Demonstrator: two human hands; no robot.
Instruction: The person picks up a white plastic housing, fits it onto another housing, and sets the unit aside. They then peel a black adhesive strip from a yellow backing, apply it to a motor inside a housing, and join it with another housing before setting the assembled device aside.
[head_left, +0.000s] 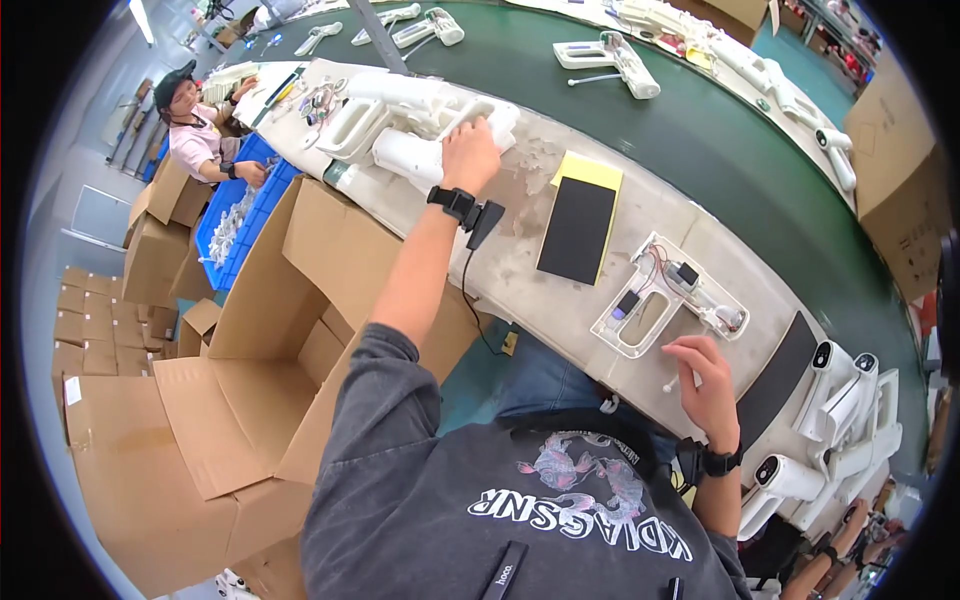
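On white casings (408,155) rests the left hand (471,157), grip unclear; the right hand (708,388) hovers unclenched.

Dk grey tee (430,490) (pink/wht print (588,478)), blk wristbands (458,204) w/ cable (466,285).

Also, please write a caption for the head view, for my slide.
Over a workbench: left hand at white plastic housings, right hand near an open housing half with exposed wires.

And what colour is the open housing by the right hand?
The housing is white; see head view.
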